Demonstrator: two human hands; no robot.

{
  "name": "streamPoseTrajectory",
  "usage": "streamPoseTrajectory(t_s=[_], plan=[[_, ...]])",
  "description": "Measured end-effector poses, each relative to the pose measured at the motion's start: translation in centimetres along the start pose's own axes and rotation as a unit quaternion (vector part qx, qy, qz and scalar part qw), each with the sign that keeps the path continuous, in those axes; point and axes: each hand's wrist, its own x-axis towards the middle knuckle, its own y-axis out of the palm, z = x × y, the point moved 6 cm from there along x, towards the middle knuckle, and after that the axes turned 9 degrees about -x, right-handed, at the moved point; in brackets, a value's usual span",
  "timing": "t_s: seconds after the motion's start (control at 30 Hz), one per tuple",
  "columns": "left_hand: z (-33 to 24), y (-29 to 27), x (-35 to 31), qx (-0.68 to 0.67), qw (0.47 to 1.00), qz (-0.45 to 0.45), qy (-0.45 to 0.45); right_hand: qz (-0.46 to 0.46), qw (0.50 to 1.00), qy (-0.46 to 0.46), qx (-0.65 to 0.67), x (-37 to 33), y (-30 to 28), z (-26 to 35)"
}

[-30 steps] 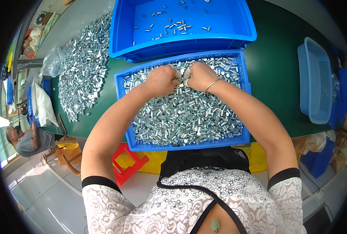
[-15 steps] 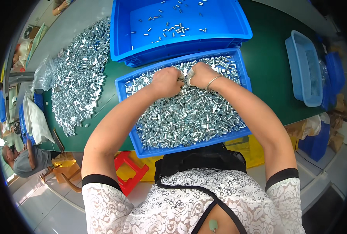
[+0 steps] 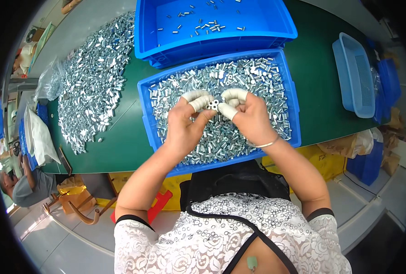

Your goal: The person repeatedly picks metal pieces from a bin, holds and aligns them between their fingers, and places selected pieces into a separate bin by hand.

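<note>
Over a shallow blue tray (image 3: 296, 116) my two hands meet, pinching a small bunch of metal sleeves (image 3: 214, 105) between the fingertips. The sleeves' round open ends face up. My left hand (image 3: 182, 125) closes on the bunch from the left, my right hand (image 3: 253, 119) from the right. White wrappings cover several fingers of both hands, and a bangle circles the right wrist. Beneath them, loose shiny metal sleeves (image 3: 232, 142) fill the tray, lying in all directions. Part of the bunch is hidden by my fingers.
Behind the tray stands a deeper blue bin (image 3: 212, 49) with scattered sleeves inside. A large heap of metal pieces (image 3: 93, 82) lies left on the green table (image 3: 317, 100), beside a clear plastic bag (image 3: 50, 84). A light blue basket (image 3: 342, 73) sits right. Another person (image 3: 34, 185) is at far left.
Both hands have come up out of the sleeves and nearer to me, turning so the fingertips and the bunch between them show. The view has shifted slightly.
</note>
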Motion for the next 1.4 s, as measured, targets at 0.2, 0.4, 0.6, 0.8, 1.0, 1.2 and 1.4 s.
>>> streamPoseTrajectory(t_s=[0.2,0.4,0.6,0.8,1.0,1.2,1.4], plan=[[0.5,1.0,-6.1,-0.172,0.977,-0.041,-0.121,0.035,0.987,-0.002,0.157,-4.5,1.9,-0.6],[-0.2,1.6,-9.3,-0.275,0.955,-0.081,-0.08,0.075,0.987,-0.017,0.144,-7.0,2.9,-0.7],[-0.4,1.3,-10.3,-0.273,0.954,-0.084,-0.09,0.08,0.994,-0.041,0.069,-7.8,3.2,-0.8],[1.2,0.5,-11.9,-0.191,0.974,-0.043,-0.112,0.105,0.994,-0.037,0.014,-8.0,4.4,-1.2],[2.7,-0.5,-13.2,-0.214,0.966,-0.026,-0.141,0.099,0.995,-0.02,-0.004,-8.0,6.4,-2.9],[3.7,-1.9,-14.5,-0.247,0.954,-0.06,-0.162,0.144,0.987,0.05,0.043,-7.8,8.9,-3.2],[4.3,-3.1,-15.7,-0.308,0.921,-0.036,-0.236,0.159,0.983,0.083,0.045,-7.8,10.7,-3.2]])
